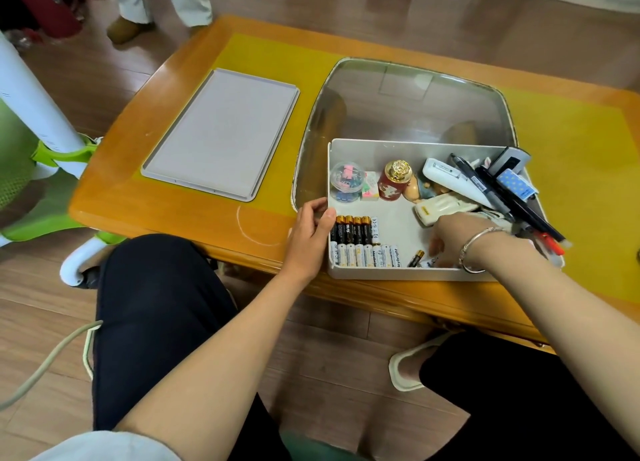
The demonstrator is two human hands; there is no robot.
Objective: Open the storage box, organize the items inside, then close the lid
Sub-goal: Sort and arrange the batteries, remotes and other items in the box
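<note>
— Fingers [437,249] of the right hand [457,239] curl down into the near right corner of the storage box [349,149], by a loose battery [415,258]; whether they pinch anything, I cannot tell.

— And the left hand [310,235]?

— Its thumb and fingers clasp the box's left wall, steadying it on the table [194,218].

— So how far along?

— Lid [221,133] is off, lying flat well to the left. Batteries [360,240] already sit in two tidy rows at the near left corner. Small pots stand along the back.

— What's left?

— The pens [512,197] and oddments on the right look jumbled, some poking over the rim. Then the lid goes on.
</note>
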